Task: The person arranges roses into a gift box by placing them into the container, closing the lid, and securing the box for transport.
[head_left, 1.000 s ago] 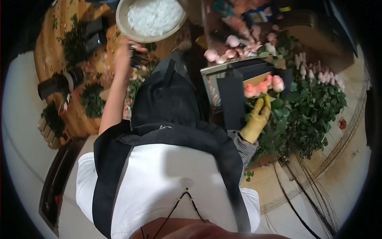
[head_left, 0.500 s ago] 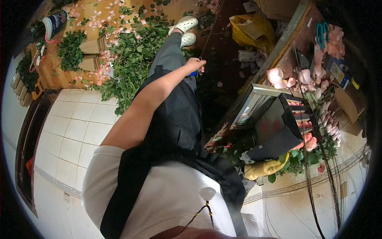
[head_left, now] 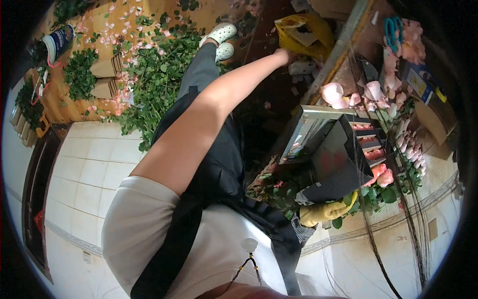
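Observation:
My bare left arm stretches forward and right, and my left hand [head_left: 284,57] is at the near side of a yellow plastic bag [head_left: 323,40]. Its fingers are hidden in shade and against the bag. My right hand [head_left: 328,209] wears a yellow glove under a checked sleeve. It is curled beneath the lower edge of a dark corrugated sheet [head_left: 336,182], among green leaves [head_left: 373,199]; what it grips is hidden. Pink roses [head_left: 381,175] show just beyond that sheet, beside a slatted dark frame.
A metal-edged stand [head_left: 326,113] lies between my arms. Pink rose heads [head_left: 336,94] and teal-handled scissors [head_left: 393,34] are on the right surface. Cut leaves [head_left: 159,70] and petals cover the floor ahead, with cardboard pieces [head_left: 105,67] at left. White clogs [head_left: 221,33] are on my feet.
My left hand has moved right, from above my knee to the yellow bag. A small metallic thing seen at its fingers earlier is no longer visible. My right hand stays under the dark sheet.

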`<state>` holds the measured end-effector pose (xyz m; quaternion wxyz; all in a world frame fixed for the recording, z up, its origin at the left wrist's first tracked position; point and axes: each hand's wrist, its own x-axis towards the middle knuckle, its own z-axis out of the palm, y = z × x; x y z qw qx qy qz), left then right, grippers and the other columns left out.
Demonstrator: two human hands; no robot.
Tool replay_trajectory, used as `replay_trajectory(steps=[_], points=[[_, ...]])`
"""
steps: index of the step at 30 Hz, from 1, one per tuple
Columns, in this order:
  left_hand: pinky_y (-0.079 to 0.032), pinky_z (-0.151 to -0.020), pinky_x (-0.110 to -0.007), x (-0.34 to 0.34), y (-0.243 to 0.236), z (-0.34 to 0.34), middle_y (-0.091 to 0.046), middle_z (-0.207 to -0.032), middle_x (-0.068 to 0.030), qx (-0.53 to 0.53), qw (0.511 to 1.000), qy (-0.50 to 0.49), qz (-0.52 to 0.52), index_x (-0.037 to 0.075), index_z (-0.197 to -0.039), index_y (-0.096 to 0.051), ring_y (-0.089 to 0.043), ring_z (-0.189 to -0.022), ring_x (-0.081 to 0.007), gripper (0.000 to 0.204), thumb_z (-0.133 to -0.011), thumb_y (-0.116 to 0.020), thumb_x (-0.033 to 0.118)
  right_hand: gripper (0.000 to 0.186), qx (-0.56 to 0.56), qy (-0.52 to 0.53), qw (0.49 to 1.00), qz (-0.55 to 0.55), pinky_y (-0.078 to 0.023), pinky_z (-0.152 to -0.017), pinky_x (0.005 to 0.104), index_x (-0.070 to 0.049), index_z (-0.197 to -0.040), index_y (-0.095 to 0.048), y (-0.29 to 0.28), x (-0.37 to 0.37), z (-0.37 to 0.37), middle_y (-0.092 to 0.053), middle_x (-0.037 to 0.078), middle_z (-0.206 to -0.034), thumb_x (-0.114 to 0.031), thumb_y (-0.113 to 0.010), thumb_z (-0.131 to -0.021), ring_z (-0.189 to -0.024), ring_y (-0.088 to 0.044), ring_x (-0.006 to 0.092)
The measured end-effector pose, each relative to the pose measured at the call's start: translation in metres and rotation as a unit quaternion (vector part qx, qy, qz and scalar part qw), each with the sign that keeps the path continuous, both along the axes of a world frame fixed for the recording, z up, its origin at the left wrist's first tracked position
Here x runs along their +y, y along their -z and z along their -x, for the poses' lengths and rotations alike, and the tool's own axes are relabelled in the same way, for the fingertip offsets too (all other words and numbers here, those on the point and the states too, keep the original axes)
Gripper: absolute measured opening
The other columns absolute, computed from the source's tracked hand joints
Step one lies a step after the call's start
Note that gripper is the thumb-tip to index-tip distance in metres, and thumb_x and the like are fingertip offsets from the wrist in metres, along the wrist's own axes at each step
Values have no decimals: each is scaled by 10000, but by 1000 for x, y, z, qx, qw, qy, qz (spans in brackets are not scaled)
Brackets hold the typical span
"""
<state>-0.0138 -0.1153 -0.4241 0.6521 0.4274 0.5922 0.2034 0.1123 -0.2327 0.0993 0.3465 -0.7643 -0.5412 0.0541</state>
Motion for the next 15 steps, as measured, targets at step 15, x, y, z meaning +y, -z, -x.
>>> replay_trajectory(steps=[15], points=[[-529,-769,-293,-78,-418,188,-707,-874,-72,8,999,-3,-44,5,-1053,-670,-685,-827,-149,184,-995,-566,145,353,37,-62,997,33,-523,-872,343,84,-1293,-566,-3,4,0,-693,178,-1084,-148,-555,-1027,-966,-673,247]])
